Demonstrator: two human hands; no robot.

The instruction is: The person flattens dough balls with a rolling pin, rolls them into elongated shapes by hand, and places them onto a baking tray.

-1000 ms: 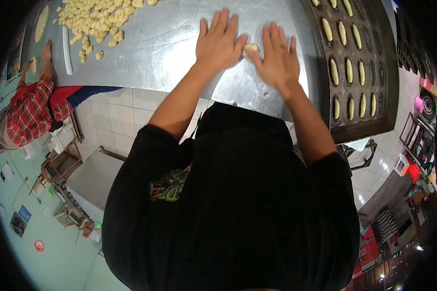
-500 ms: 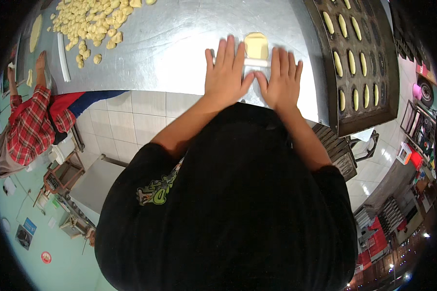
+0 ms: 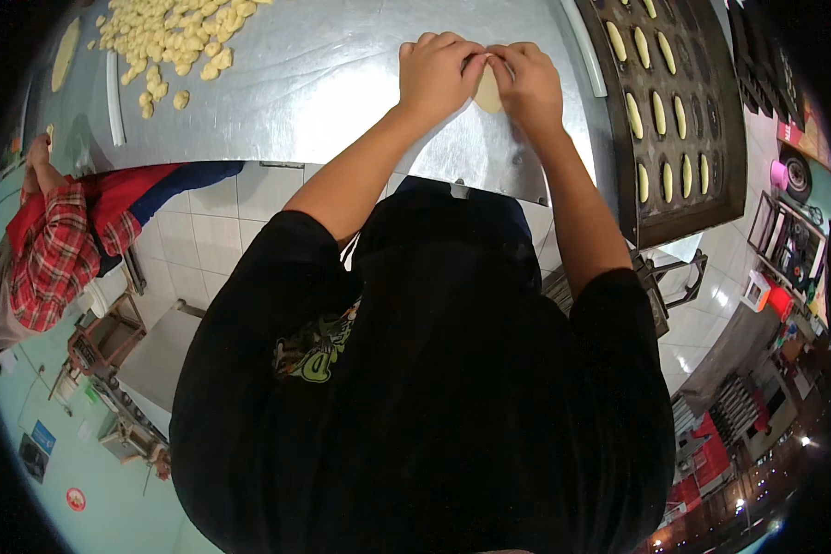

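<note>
A flattened piece of pale yellow dough (image 3: 489,98) lies on the metal table in front of me, its near end showing between my hands. My left hand (image 3: 432,78) has its fingers curled in, thumb and fingertips pinching the dough's far edge. Close beside it, almost touching, my right hand (image 3: 534,85) pinches the same edge, fingers bent. Both hands hide the far part of the dough. To the right, a white rolling pin (image 3: 585,51) rests along the table beside the baking tray.
Many small dough pieces (image 3: 171,37) are heaped at the far left, near another white rod (image 3: 114,97). A dark baking tray (image 3: 683,226) with rows of shaped dough sticks (image 3: 659,114) stands at right. A co-worker in a plaid shirt (image 3: 55,245) works at the table's left end.
My hands have left the rolling pin, which now lies at the right by the tray. They have closed on the dough's far edge. The co-worker's hands have come together.
</note>
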